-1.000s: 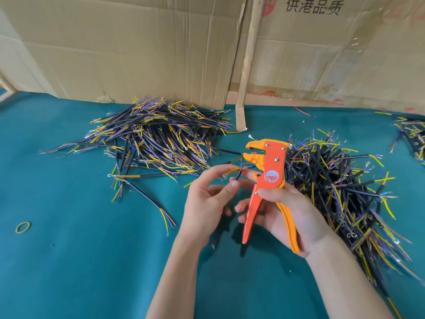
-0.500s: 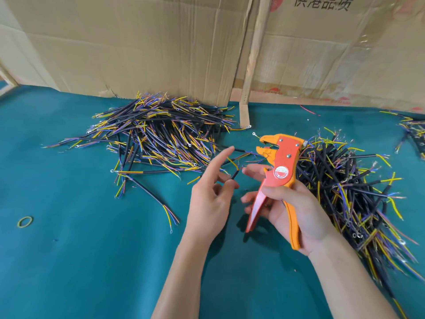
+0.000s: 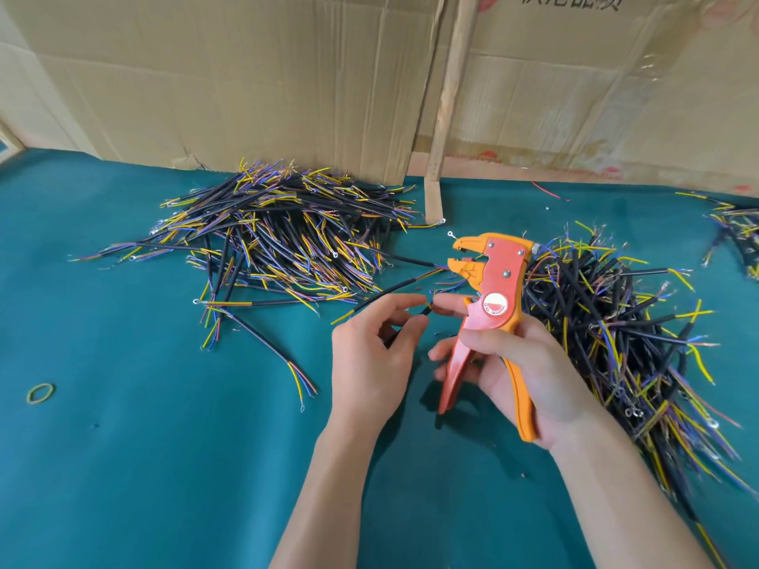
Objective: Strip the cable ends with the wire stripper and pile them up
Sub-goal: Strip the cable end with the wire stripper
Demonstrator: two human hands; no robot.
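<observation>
1. The left hand (image 3: pixel 371 355) pinches a short black cable (image 3: pixel 404 330) between thumb and forefinger, its yellow tip beside the right forefinger. Half a second ago that forefinger was lifted straight and apart from the thumb; it has now curled back down toward the cable end.
2. The right hand (image 3: pixel 530 363) still wraps the stripper (image 3: pixel 491 305) by its handles, head up, the tool's jaws standing open and empty. It has held nearly the same pose over the last second.
3. The cable end sits just below and left of the jaws, not between them, so I judge no strip is under way: the person looks to be sorting or turning the end before feeding it in.
4. Two big heaps lie on the desk (image 3: pixel 143 466): the left pile (image 3: pixel 287 236) beyond the left hand, and the right pile (image 3: pixel 616 322) behind the stripper. Which one holds finished pieces cannot be told.
5. A rubber band (image 3: pixel 40 393) lies far left.
</observation>
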